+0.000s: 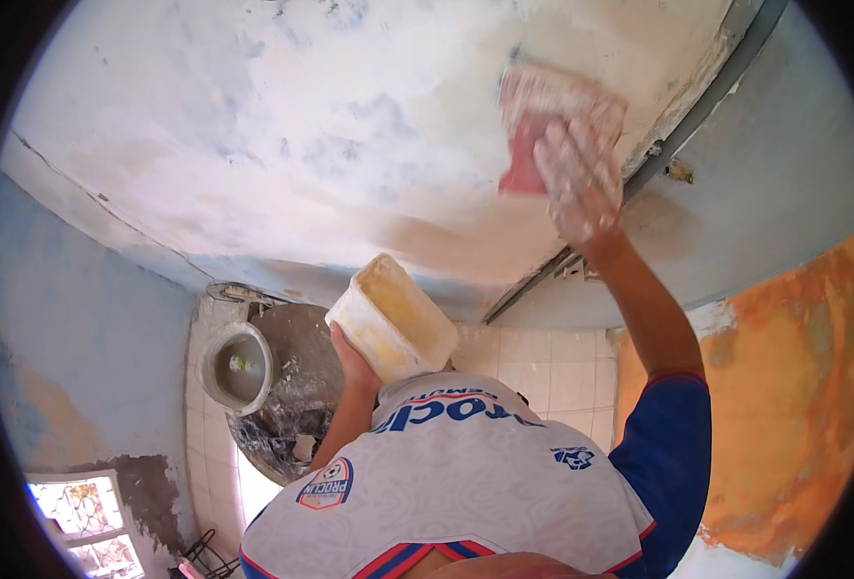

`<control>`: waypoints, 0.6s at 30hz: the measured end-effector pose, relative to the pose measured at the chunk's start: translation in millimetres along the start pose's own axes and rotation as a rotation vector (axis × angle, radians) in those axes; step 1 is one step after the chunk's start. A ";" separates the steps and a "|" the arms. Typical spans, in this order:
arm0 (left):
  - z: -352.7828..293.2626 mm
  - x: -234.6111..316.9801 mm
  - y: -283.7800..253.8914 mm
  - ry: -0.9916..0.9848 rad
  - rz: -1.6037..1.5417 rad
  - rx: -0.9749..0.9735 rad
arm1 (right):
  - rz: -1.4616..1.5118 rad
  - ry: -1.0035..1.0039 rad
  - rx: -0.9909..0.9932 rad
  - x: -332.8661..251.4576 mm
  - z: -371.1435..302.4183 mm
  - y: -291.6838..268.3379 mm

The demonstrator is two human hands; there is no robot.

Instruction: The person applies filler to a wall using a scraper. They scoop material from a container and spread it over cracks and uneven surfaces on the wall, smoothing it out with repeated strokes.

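My right hand [581,183], whitened with putty, is wrapped round a red putty spreader [533,159]. The spreader's wide, putty-smeared blade [557,94] lies against the upper right of the patchy white wall [301,125], and is slightly blurred. Lower down, in front of my chest, my left hand [351,359] grips a white rectangular plastic tub [374,333] by its side. The tub is tilted, with its opening towards the upper right. Pale yellowish residue coats its inside walls; part of its bottom is hidden. Most of my left hand's fingers are behind the tub.
At the lower left a round bucket [265,352] stands beside a dark, plaster-spattered round surface [296,400]. A grey conduit [707,101] runs down the wall near my right hand. An orange wall [765,396] is on the right, a barred window [84,521] at lower left.
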State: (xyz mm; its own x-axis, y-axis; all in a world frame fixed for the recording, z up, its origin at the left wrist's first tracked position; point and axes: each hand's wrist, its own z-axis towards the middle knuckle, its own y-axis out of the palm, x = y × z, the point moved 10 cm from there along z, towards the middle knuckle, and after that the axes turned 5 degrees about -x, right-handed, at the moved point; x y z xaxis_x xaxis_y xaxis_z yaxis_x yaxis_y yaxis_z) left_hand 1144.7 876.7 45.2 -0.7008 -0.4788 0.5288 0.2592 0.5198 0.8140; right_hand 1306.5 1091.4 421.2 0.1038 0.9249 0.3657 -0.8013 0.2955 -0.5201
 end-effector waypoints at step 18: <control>5.2 -6.9 -5.9 -0.060 0.005 0.028 | -0.289 -0.083 -0.151 16.4 8.0 18.9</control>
State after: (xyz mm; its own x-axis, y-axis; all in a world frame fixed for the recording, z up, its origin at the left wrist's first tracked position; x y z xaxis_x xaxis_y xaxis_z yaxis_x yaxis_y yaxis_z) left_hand 1144.6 880.6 35.5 -0.7384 -0.4334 0.5167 0.2443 0.5422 0.8039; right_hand 1288.4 1110.2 423.5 0.2608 0.7772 0.5727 -0.6486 0.5805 -0.4923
